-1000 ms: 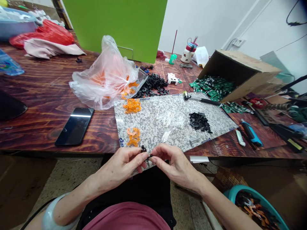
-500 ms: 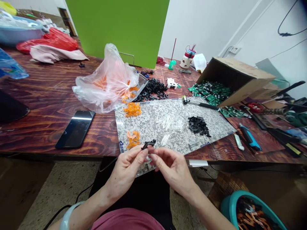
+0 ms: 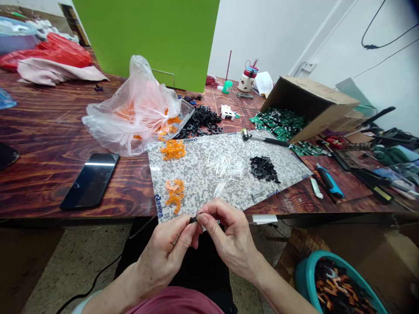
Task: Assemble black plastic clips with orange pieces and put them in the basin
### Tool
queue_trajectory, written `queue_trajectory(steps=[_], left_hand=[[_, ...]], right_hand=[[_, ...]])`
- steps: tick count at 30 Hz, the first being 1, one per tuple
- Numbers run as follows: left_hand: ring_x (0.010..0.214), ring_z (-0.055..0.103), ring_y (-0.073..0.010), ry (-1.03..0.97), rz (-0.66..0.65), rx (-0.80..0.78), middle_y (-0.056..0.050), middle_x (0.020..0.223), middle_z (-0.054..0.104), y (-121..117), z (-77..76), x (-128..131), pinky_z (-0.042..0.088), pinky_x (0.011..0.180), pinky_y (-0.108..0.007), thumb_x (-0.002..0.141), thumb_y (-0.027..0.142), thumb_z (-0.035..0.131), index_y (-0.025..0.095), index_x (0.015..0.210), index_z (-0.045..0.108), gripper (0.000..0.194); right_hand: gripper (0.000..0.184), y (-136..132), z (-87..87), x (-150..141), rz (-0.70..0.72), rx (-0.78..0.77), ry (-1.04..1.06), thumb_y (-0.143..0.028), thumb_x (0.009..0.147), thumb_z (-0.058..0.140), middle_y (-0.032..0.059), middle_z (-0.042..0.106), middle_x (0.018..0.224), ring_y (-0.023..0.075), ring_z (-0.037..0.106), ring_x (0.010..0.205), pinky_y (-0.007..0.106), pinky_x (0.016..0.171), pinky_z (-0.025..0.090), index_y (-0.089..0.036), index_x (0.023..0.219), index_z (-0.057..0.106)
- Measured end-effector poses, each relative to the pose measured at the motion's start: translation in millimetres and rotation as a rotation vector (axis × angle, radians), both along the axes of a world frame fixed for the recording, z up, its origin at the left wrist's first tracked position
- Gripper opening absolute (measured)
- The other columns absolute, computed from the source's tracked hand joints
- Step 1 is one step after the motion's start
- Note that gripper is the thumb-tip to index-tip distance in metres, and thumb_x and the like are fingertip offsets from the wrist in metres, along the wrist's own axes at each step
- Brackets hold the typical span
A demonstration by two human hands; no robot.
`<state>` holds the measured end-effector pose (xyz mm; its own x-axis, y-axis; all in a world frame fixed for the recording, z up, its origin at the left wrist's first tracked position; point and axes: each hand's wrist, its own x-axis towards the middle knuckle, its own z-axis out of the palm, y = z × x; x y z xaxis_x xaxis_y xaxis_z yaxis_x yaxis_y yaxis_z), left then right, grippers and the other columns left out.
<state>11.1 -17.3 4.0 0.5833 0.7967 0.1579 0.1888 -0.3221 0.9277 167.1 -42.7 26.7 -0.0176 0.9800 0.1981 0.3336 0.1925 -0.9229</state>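
My left hand [image 3: 166, 250] and my right hand [image 3: 229, 237] meet fingertip to fingertip just below the table's front edge, both pinching one small black plastic part [image 3: 193, 219]. Most of that part is hidden by the fingers. Right above the hands lies a speckled grey board [image 3: 203, 174] with small heaps on it: orange clips [image 3: 174, 195], more orange clips [image 3: 172, 148], clear plastic pieces [image 3: 224, 163] and black parts [image 3: 263, 168].
On the wooden table lie a black phone [image 3: 90, 179], a plastic bag of orange parts [image 3: 134, 109], a larger heap of black parts [image 3: 199, 120], a tipped cardboard box [image 3: 310, 104] spilling green boards, and a blue-handled tool [image 3: 329, 185]. A teal tub [image 3: 334, 283] of assembled pieces stands at lower right.
The black part was held up above the fingertips half a second ago; now both hands have closed over it and sit slightly lower. The view has shifted a little to the right.
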Motion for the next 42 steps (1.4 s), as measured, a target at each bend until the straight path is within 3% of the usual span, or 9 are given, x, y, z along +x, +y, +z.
queue_trajectory(steps=[3,10,14,20,26,30,33,37,42], left_hand=[[0.056,0.049,-0.0111,0.041,0.013,-0.043,0.002,0.060,0.049,2,-3.4,-1,0.038,0.057,-0.022,0.094,0.024,0.037,0.019,0.066,0.050,0.032],[0.058,0.045,-0.0118,-0.037,0.026,-0.334,0.003,0.064,0.048,11,-10.6,7,0.038,0.056,-0.022,0.095,0.033,0.036,0.019,0.075,0.052,0.030],[0.060,0.042,-0.0125,-0.011,0.007,-0.304,0.003,0.065,0.046,10,-7.7,8,0.036,0.057,-0.023,0.095,0.034,0.036,0.019,0.072,0.049,0.031],[0.061,0.043,-0.0129,-0.026,-0.029,-0.223,0.003,0.065,0.046,7,-8.9,5,0.035,0.061,-0.024,0.096,0.030,0.033,0.019,0.072,0.048,0.030],[0.057,0.042,-0.0120,-0.110,0.043,-0.343,0.003,0.062,0.045,9,-14.4,6,0.036,0.057,-0.023,0.094,0.034,0.037,0.018,0.073,0.052,0.031],[0.059,0.042,-0.0126,-0.169,0.096,-0.452,0.003,0.064,0.046,8,-17.1,6,0.037,0.058,-0.023,0.093,0.039,0.040,0.018,0.077,0.054,0.031],[0.060,0.042,-0.0125,-0.225,0.120,-0.514,0.002,0.065,0.047,7,-18.5,6,0.038,0.060,-0.023,0.092,0.041,0.042,0.018,0.077,0.055,0.030],[0.062,0.042,-0.0121,-0.267,0.110,-0.573,0.002,0.067,0.047,8,-18.2,4,0.038,0.061,-0.023,0.091,0.040,0.044,0.017,0.080,0.056,0.029],[0.059,0.041,-0.0109,-0.337,0.111,-0.649,0.003,0.065,0.045,13,-17.5,6,0.038,0.057,-0.023,0.089,0.044,0.048,0.016,0.083,0.057,0.030]], right_hand=[[0.018,2,-8.6,-1,-0.039,-0.038,0.028,-0.029,0.088,0.053,-0.0002,0.058,0.067,0.0114,0.053,0.062,0.024,0.059,0.042,-0.018,0.076,0.060],[0.020,13,-27.3,7,-0.001,-0.146,0.144,-0.035,0.087,0.055,0.0016,0.062,0.071,0.0124,0.056,0.064,0.024,0.061,0.045,-0.017,0.084,0.064],[0.019,14,-24.2,11,0.028,-0.165,0.119,-0.035,0.086,0.057,0.0023,0.063,0.076,0.0129,0.057,0.067,0.024,0.062,0.046,-0.017,0.088,0.065],[0.022,13,-18.7,6,0.037,-0.105,-0.030,-0.031,0.089,0.051,-0.0002,0.057,0.064,0.0115,0.052,0.061,0.023,0.059,0.041,-0.017,0.074,0.059],[0.026,32,-19.0,13,0.172,-0.161,-0.021,-0.036,0.090,0.050,0.0009,0.061,0.069,0.0124,0.056,0.064,0.023,0.059,0.042,-0.017,0.080,0.063],[0.018,69,-21.9,23,0.194,0.065,-0.297,-0.027,0.091,0.049,0.0047,0.065,0.093,0.0158,0.058,0.085,0.028,0.075,0.045,-0.019,0.098,0.064],[0.024,98,-25.8,23,0.339,0.238,-0.586,-0.016,0.089,0.051,0.0081,0.059,0.111,0.0188,0.053,0.103,0.034,0.090,0.041,-0.020,0.111,0.060],[0.029,121,-26.9,17,0.554,0.275,-0.772,-0.013,0.090,0.048,0.0081,0.051,0.126,0.0193,0.050,0.111,0.035,0.094,0.040,-0.023,0.115,0.059],[0.019,130,-27.4,16,0.600,0.275,-0.753,-0.020,0.091,0.051,0.0086,0.055,0.120,0.0187,0.052,0.109,0.034,0.093,0.041,-0.020,0.107,0.062]])
